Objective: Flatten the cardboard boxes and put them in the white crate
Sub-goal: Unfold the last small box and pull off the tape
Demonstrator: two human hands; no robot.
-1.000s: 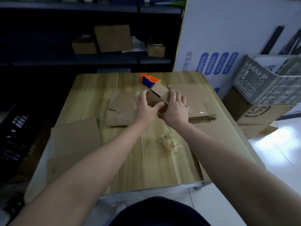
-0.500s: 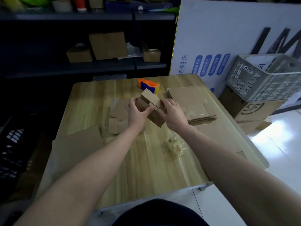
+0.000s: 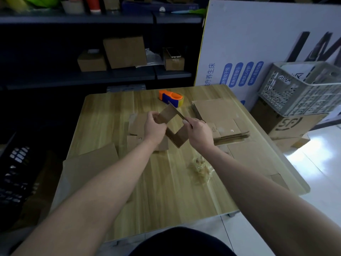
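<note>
A small brown cardboard box [image 3: 172,124], open at both ends like a square tube, is held up above the wooden table [image 3: 160,182]. My left hand [image 3: 154,126] grips its left corner and my right hand [image 3: 198,130] pinches its right corner. A stack of flattened boxes [image 3: 223,119] lies on the table at the right. Other flattened pieces [image 3: 136,126] rest under my left hand, partly hidden. The white crate [image 3: 302,89] stands tilted on a brown carton off the table's right side.
An orange and blue tape dispenser [image 3: 170,97] sits at the table's far edge. Crumpled clear tape [image 3: 200,168] lies near the middle. Large cardboard sheets [image 3: 88,167] overhang the left edge. Dark shelves with boxes [image 3: 125,52] stand behind; a white printed board [image 3: 258,43] leans at right.
The small box has been lifted off the table and pulled open from a closed block into a hollow square tube. Both hands have shifted to its opposite corners.
</note>
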